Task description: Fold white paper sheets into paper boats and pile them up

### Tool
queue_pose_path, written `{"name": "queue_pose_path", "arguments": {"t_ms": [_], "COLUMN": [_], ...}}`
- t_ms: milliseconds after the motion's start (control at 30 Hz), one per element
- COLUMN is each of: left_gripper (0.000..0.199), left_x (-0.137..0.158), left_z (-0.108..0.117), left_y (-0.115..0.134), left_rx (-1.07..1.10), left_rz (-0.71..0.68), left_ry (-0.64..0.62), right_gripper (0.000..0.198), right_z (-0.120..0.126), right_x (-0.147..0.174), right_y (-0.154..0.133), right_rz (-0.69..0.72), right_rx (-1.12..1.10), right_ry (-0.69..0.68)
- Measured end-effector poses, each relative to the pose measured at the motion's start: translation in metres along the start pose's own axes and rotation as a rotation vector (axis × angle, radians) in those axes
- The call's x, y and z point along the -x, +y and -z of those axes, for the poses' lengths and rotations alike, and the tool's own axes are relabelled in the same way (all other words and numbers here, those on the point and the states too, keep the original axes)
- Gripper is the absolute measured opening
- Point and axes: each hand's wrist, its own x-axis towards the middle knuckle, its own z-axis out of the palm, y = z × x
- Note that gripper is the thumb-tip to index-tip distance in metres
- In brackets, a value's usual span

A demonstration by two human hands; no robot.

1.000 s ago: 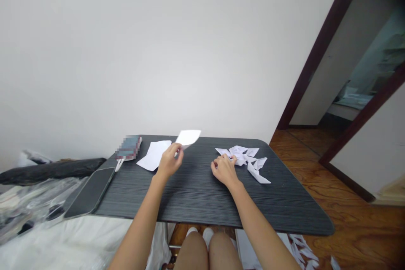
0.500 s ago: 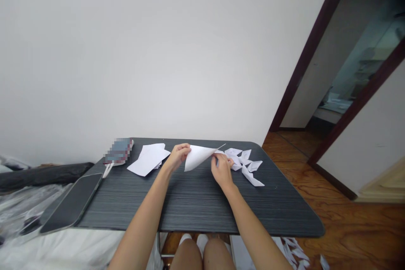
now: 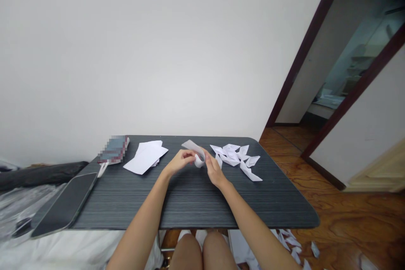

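Note:
Above the middle of the dark table, a sheet of white paper [image 3: 196, 148] is bent into a curve between my two hands. My left hand [image 3: 181, 160] pinches its lower edge with thumb and fingers. My right hand [image 3: 212, 168] grips the paper's right side, the fingers partly hidden behind it. Just right of my right hand lies a group of folded white paper pieces [image 3: 232, 154], pointed in shape. To the left of my left hand is a small pile of flat white sheets [image 3: 146, 156].
The dark table [image 3: 190, 211] stands against a white wall. On its left are a tablet [image 3: 66, 204] and a blurred-out packet [image 3: 114, 148] with a white strap. More folded paper pieces [image 3: 292, 242] lie below the table at right. A doorway [image 3: 303, 76] opens at right.
The paper, held out wide before, is now curled over between my hands, which are closer together. My right hand has moved left, uncovering more of the folded pieces. The view has shifted slightly.

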Motion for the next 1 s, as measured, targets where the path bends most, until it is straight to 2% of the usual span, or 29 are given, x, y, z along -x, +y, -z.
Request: {"name": "queue_pose_path", "arguments": {"t_ms": [100, 200, 300, 433, 567, 700, 833, 900, 1000], "left_gripper": [0.014, 0.012, 0.011, 0.012, 0.015, 0.016, 0.017, 0.017, 0.015], "left_x": [-0.001, -0.002, 0.000, 0.007, 0.014, 0.016, 0.014, 0.013, 0.010], "left_z": [0.003, 0.003, 0.001, -0.006, -0.016, -0.021, -0.019, -0.016, -0.012], "left_y": [-0.005, -0.009, -0.009, 0.001, 0.015, 0.019, 0.012, 0.009, 0.006], "left_rx": [-0.156, -0.412, -0.623, -0.825, -0.987, -1.047, -1.001, -0.968, -0.904], "left_rz": [-0.102, -0.190, -0.236, -0.274, -0.381, -0.416, -0.371, -0.345, -0.323], "left_ry": [0.132, 0.256, 0.315, 0.338, 0.238, 0.192, 0.122, 0.170, 0.328], "right_gripper": [0.041, 0.037, 0.039, 0.032, 0.030, 0.032, 0.027, 0.026, 0.034], "right_z": [-0.001, -0.002, -0.003, -0.003, -0.001, 0.002, 0.005, 0.006, 0.007], "right_x": [0.001, 0.000, -0.001, -0.002, -0.001, -0.001, -0.002, -0.002, -0.004], "right_y": [-0.001, 0.001, 0.004, 0.011, 0.015, 0.015, 0.017, 0.017, 0.014], "right_rz": [-0.010, 0.010, -0.007, -0.135, -0.241, -0.260, -0.293, -0.316, -0.367], "right_rx": [0.012, 0.063, 0.123, 0.136, 0.152, 0.157, 0.163, 0.135, -0.009], "right_ry": [-0.017, 0.001, 0.049, 0.137, 0.132, 0.026, -0.019, -0.035, -0.007]}}
